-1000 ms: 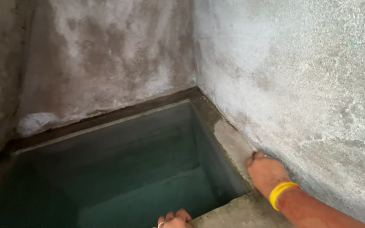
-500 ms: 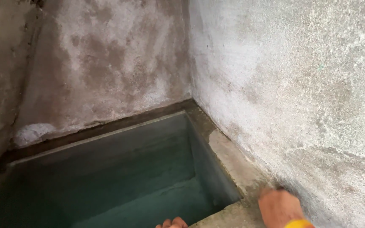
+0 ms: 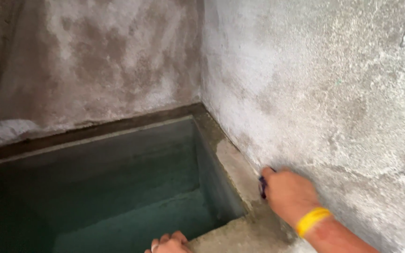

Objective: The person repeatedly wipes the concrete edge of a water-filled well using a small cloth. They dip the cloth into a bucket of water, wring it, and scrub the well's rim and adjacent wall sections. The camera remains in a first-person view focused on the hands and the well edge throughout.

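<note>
Our right hand (image 3: 289, 194) has its grip closed around a small dark thing (image 3: 262, 186), pressed on the grey wall (image 3: 333, 103) above the ledge (image 3: 233, 164). Beside the ledge, our left hand (image 3: 167, 242) rests fingers curled on the tank (image 3: 108, 187) edge.

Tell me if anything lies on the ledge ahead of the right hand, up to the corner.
Nothing visible: the concrete ledge runs bare from the right hand, which grips a small dark object, to the corner.

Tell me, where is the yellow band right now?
In the head view, the yellow band is at the lower right, around the wrist of the right hand, which rests on the concrete ledge beside the rough wall.
</note>
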